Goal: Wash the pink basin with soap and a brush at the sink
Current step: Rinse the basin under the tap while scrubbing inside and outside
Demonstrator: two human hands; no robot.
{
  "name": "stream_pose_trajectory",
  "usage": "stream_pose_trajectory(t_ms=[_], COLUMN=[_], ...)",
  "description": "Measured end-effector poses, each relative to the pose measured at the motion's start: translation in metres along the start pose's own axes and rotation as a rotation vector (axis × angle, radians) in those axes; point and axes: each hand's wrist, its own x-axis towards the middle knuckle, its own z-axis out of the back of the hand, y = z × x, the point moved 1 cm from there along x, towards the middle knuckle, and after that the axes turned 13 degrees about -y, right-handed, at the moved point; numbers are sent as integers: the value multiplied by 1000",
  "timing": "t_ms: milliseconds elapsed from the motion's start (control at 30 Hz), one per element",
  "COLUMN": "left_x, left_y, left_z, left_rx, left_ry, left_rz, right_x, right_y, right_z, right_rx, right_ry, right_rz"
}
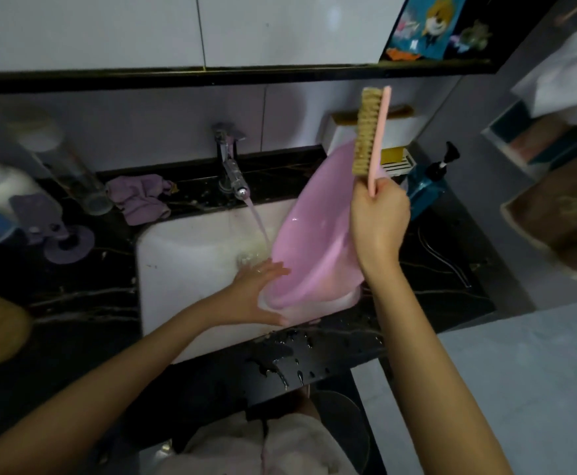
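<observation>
The pink basin point(314, 241) is propped on edge in the white sink point(184, 269), tilted against its right side with the hollow turned toward the running tap point(232, 173). It is steadied at the lower rim by the left hand point(263, 289), spread wide with fingers nearly straight. The brush point(371, 132) is held upright above the basin, its pink handle clasped firmly in the right hand point(379, 221), with the bristles turned left and clear of the plastic.

Trouble is judged likeliest at the rim. The basin is wet, balanced on its edge and braced only by an open palm, so a firm scrubbing stroke could send it skidding along the sink or tipping out over the counter point(314, 347). The counter's front edge is puddled and dripping, and more water could be thrown to the floor if the stream point(259, 224), falling just beside the basin's left rim, is caught by the tilted wall.

The basin's underside is hidden, and part of its right side is covered by the right forearm. Whether any left fingertip is hooked over the rim cannot be told. No suds can be made out on brush or basin. A teal pump bottle point(431, 180) stands behind the right hand, partly masked, and its contents cannot be identified. Items at the frame's left are blurred beyond naming.
</observation>
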Motion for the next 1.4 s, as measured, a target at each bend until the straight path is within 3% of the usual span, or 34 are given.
stream_pose_trajectory(t_ms=[100, 200, 333, 400, 733, 933, 1167, 1300, 1400], left_x=[-10, -15, -24, -26, -41, -27, -35, -45, -63], left_y=[-35, -47, -55, -54, -101, -105, -128, -140, -146], left_z=[-7, -10, 3, 13, 10, -6, -33, -51, -65], left_rx=[-374, -530, -658, -710, -785, -952, -1183, -1322, -1454], left_ry=[-253, -567, -631, -660, -1037, -1136, -1168, -1145, -1181], left_rz=[6, 63, 133, 178, 133, 335, 472, 493, 405], right_x=[4, 4, -1, -3, -28, -36, -38, -38, -34], right_y=[13, 23, 22, 6, -91, -124, -137, -144, -149], right_z=[-11, -14, 10, 26, 61, 70, 76, 83, 88], right_rx=[9, 97, 110, 114, 190, 186, 158, 249, 330], right_ry=[7, 95, 179, 141, 204, 307, 575, 550, 533], right_rz=[-38, -77, -70, -77, -417, -471, -468, -425, -301])
